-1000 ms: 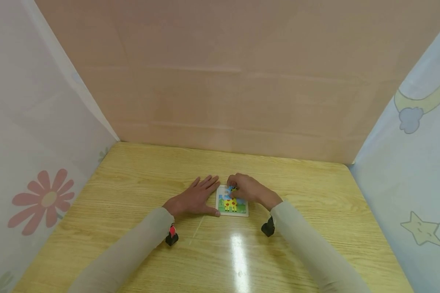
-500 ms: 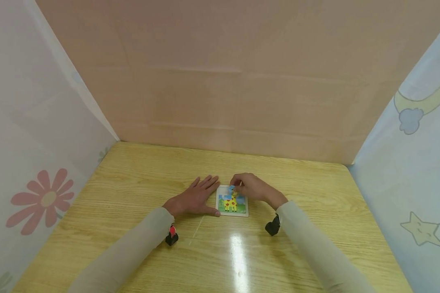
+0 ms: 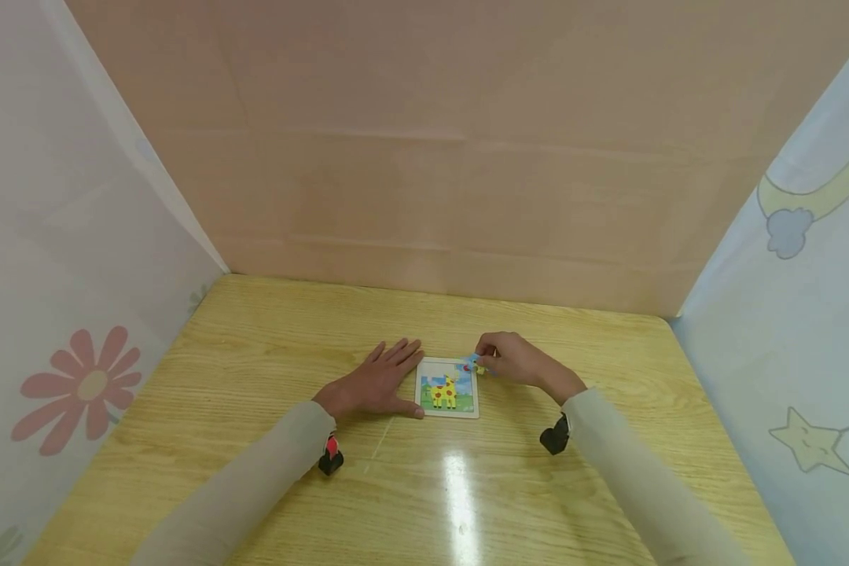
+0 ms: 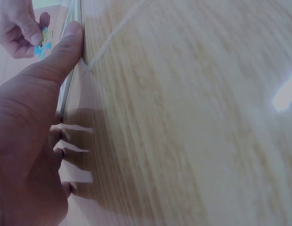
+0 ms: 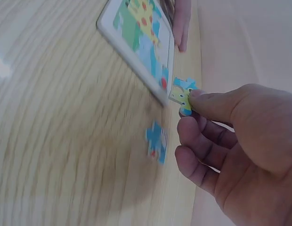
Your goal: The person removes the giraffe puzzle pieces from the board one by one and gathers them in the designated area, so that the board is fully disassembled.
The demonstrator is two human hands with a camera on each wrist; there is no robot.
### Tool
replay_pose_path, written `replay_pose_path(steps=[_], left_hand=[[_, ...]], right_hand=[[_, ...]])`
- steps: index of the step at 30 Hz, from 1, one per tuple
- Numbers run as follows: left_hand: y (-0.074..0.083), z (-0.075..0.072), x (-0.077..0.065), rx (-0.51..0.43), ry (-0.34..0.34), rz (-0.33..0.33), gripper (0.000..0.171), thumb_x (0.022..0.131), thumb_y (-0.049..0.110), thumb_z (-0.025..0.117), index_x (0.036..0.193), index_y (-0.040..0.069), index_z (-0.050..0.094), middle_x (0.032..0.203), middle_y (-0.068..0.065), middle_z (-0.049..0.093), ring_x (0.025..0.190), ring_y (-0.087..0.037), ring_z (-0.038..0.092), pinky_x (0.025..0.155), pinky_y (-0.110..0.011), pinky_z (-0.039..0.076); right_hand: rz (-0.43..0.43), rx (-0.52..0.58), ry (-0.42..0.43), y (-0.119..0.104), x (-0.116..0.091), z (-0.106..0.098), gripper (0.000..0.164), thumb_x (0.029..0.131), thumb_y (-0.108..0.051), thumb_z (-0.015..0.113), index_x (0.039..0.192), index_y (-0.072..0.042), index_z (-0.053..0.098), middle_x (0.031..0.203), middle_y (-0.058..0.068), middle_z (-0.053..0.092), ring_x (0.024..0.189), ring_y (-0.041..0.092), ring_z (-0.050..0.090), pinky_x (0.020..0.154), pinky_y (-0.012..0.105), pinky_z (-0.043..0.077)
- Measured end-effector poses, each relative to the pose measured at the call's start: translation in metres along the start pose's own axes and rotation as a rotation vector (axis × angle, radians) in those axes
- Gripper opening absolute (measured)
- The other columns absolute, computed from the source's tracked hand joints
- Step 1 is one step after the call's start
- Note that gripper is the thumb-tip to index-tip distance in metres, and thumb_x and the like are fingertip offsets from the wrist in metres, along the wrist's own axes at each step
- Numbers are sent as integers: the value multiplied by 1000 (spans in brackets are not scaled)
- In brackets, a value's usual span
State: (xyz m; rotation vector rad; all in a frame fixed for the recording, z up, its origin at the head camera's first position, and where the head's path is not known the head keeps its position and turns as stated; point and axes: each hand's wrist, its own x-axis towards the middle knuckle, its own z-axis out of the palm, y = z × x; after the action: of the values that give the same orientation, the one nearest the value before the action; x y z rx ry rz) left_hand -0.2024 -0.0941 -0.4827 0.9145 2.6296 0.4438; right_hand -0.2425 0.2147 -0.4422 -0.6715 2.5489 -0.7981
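A square giraffe jigsaw board with a pale rim lies on the table, its upper part showing bare tray. My left hand rests flat with spread fingers along the board's left side; the thumb touches its edge in the left wrist view. Just off the board's upper right corner, my right hand pinches a blue and yellow puzzle piece with printed eyes between thumb and fingers. Below that hand, a second blue puzzle piece lies on the table beside the board. The right wrist view is slightly blurred.
The wooden table extends around the board on all sides. A plain backdrop stands behind its far edge, with printed cloth panels at left and right. Glare shows on the near tabletop.
My right hand has moved right, from over the board's upper part to past its right corner, carrying the puzzle piece. More of the giraffe picture is uncovered. My left hand has stayed put.
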Motion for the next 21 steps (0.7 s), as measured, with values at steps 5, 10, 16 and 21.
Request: replay_pose_path(steps=[5,10,16,21], left_hand=[[0,1,0,-6,5,7,110,95,70,67,172,9,18,183,-9,7,171,-33,5,136,-64,5],[-1,2,1,-1,6,0,111,94,71,67,172,9,18,183,-9,7,171,-33,4,136,-63,5],[-1,2,0,-10,2,-2,111,94,71,67,172,10,18,183,-8,7,171,-33,4,136,-63,5],[-4,3,1,4,-2,-6,111,94,73,65,173,12,16,183,-7,5,171,-32,3,137,-62,4]], right_hand=[[6,-24,11,13,-9,-10,12,108,-13,62,112,-6,72,100,8,71,81,15,59,73,31,51],[16,-29,21,22,-17,-19,12,107,-11,62,110,-4,72,100,10,71,83,17,58,72,31,50],[28,-41,21,34,-24,-24,11,107,-10,63,108,-4,72,99,11,71,80,16,57,69,29,48],[36,-69,18,43,-28,-24,10,106,-10,64,106,-4,73,97,10,72,80,15,57,70,30,48]])
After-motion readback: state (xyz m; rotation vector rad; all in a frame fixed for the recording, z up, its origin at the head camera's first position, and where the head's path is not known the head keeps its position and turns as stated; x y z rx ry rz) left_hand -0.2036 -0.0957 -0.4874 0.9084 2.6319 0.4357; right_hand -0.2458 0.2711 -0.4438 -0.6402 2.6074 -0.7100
